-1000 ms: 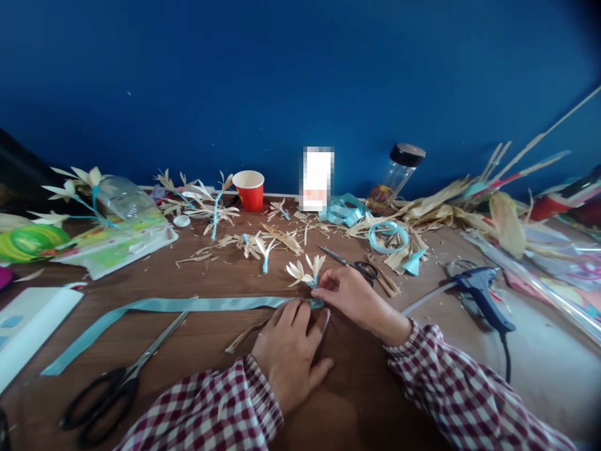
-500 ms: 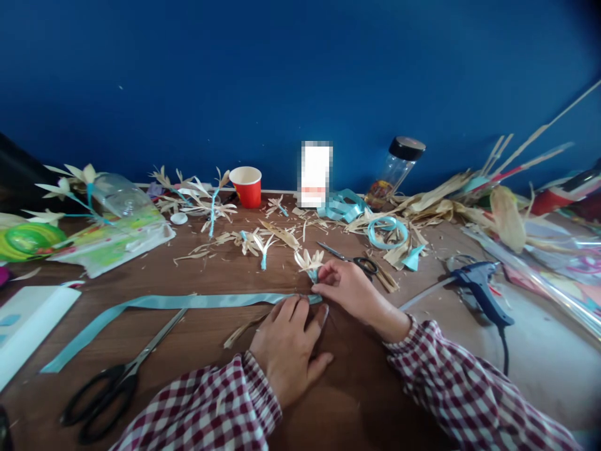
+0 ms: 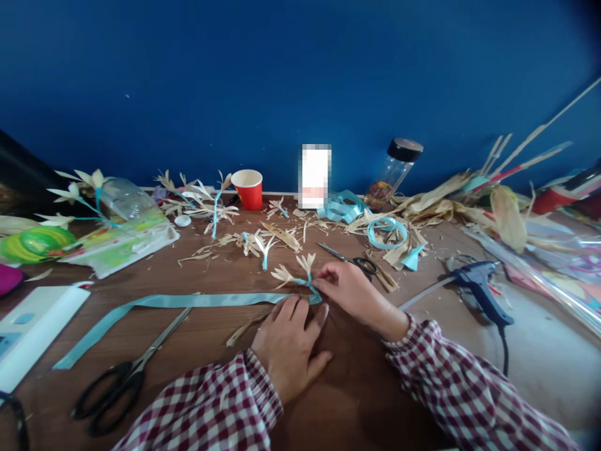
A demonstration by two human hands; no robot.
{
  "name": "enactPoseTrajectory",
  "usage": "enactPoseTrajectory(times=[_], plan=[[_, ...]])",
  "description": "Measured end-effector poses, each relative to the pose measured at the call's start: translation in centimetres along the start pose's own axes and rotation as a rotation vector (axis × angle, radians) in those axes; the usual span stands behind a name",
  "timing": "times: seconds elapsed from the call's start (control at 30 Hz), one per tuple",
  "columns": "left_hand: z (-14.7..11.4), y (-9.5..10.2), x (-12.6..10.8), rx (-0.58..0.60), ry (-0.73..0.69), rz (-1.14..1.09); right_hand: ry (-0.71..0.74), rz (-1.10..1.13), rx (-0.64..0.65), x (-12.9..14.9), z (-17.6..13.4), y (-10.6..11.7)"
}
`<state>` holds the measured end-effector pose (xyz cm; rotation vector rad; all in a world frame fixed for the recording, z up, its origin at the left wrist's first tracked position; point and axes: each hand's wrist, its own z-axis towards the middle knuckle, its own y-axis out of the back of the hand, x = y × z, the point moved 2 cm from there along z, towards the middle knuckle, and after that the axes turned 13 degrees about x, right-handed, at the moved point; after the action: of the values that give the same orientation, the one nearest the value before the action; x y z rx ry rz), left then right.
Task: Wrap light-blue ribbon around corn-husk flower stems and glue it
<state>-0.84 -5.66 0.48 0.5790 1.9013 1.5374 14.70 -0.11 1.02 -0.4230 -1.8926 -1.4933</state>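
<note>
My left hand [image 3: 292, 344] lies on the table with its fingers stretched out and its thumb apart. Its fingertips press on the right end of a light blue satin ribbon [image 3: 201, 300], which runs off to the left. My right hand [image 3: 357, 294] is closed in a pinch at the blue-wrapped stem of a small corn-husk flower sprig [image 3: 306, 269]. The sprig forks into two pale blooms, one upward and one leftward, and its base meets the ribbon's end. Exactly how the fingertips grip the stem is partly hidden.
Black-handled scissors [image 3: 113, 394] lie at left, smaller scissors [image 3: 361, 266] behind my right hand. A blue glue gun [image 3: 483, 291] sits right, beside husk strips [image 3: 432, 200]. Finished husk flowers [image 3: 216, 203], a red paper cup [image 3: 247, 190], and a jar [image 3: 392, 175] stand toward the wall.
The sprig has turned at my right fingertips, so two separate blooms show where one cluster showed before. My left hand stays on the ribbon. The view has shifted slightly left.
</note>
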Motion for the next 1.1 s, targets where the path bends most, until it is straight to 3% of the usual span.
enactPoseTrajectory(times=[0.17, 0.83, 1.1], plan=[[-0.03, -0.09, -0.03, -0.008, 0.014, -0.002, -0.052, -0.176, 0.025, 0.35, 0.15, -0.29], [-0.02, 0.05, -0.02, 0.003, 0.003, -0.009, -0.084, -0.320, 0.067, 0.29, 0.16, -0.44], [0.03, 0.46, -0.02, 0.032, -0.005, -0.015, -0.115, -0.371, 0.020, 0.33, -0.04, -0.57]])
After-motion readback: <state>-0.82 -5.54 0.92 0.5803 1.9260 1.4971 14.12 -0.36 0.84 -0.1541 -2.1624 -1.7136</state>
